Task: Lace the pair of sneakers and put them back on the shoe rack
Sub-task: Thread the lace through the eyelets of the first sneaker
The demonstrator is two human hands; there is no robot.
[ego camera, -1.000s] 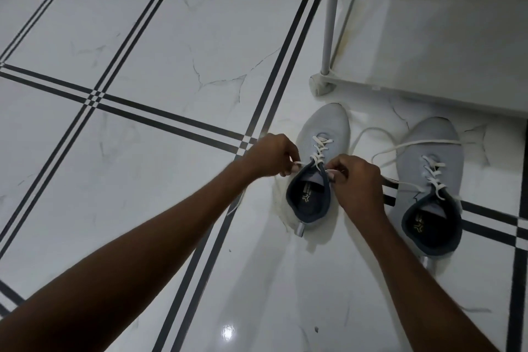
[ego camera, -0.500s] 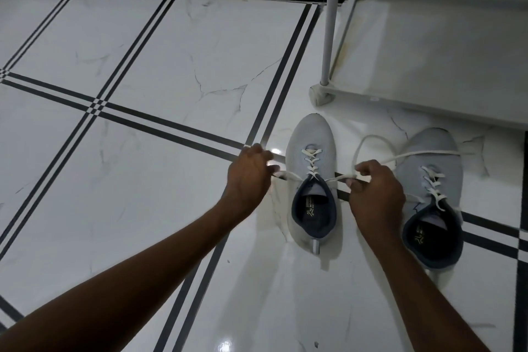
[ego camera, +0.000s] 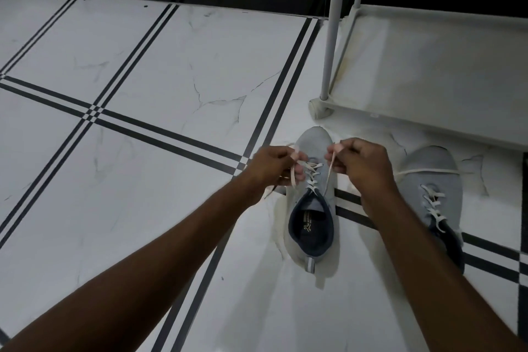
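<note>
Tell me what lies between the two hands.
In the head view, the laced front of the left sneaker lies between the left hand and right hand.

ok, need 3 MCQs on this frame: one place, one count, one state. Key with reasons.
1. Where do the sneakers sit?
A. on the rack shelf
B. on the floor before the rack
C. in the person's lap

2. How many sneakers show?
A. one
B. two
C. three

3. What are the hands doing?
A. each pinching a lace end
B. resting flat on the floor
C. lifting a sneaker

Key: 1 B, the left sneaker and right sneaker stand on the floor, rack beyond. 2 B, only that pair shows. 3 A, left hand and right hand each grip the lace.
</note>
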